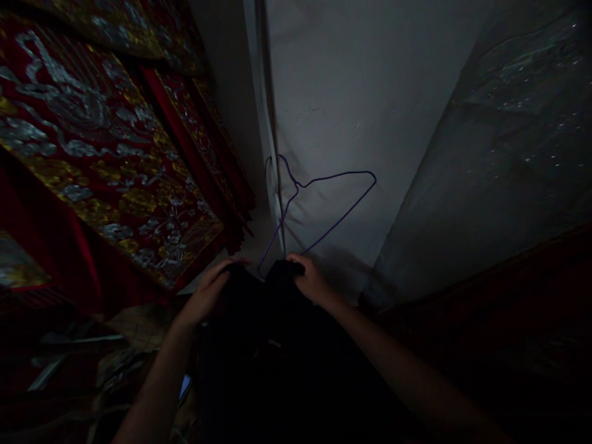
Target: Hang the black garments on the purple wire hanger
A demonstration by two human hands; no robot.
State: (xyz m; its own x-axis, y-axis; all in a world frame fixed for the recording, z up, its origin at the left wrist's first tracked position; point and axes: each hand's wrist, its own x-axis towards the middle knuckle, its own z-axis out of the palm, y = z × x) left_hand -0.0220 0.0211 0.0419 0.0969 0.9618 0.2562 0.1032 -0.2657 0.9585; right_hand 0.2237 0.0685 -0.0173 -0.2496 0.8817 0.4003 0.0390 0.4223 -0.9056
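A black garment (259,333) hangs low in the middle of the view, too dark for its kind to show. My left hand (213,288) grips its upper left edge, and my right hand (308,279) is closed on its upper right edge. Above them, a thin purple wire hanger (340,220) is hooked on a narrow pale upright strip (263,92) by the wall. The hanger tilts, its left corner reaching down to the top of the cloth between my hands. Whether that corner is inside the cloth, I cannot tell.
Red cloth with gold and silver embroidery (92,154) hangs at the left. Behind the hanger stands a grey wall (361,80). Shiny transparent sheeting (522,123) covers the right side. A small lit screen (184,387) and dim clutter lie at the lower left.
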